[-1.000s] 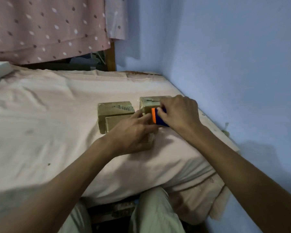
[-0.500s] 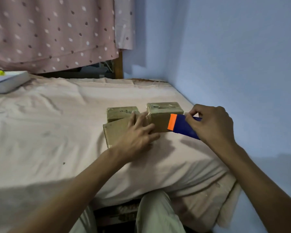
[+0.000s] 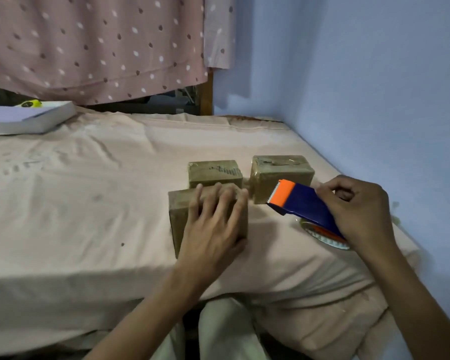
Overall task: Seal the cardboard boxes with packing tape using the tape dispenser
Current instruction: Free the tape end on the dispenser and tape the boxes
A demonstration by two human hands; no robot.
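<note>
Three small brown cardboard boxes sit on the bed. My left hand [image 3: 213,224] rests flat with spread fingers on top of the nearest box [image 3: 178,219]. Behind it stands a second box [image 3: 213,172], and to the right a third box [image 3: 278,172] with tape across its top. My right hand [image 3: 356,209] grips the blue tape dispenser [image 3: 304,203], whose orange toothed end points left toward the third box, just clear of it. The tape roll [image 3: 322,233] shows under the dispenser, close to the sheet.
The pinkish bed sheet [image 3: 89,203] covers the mattress, its front edge near my knees. A white book [image 3: 29,118] with a yellow object on it lies at the far left. A blue wall [image 3: 374,100] runs close along the right. A dotted curtain [image 3: 102,42] hangs behind.
My right hand pulled the dispenser away from the right box, rightward and toward me. My left hand shifted onto the top of the near box. The camera moved closer.
</note>
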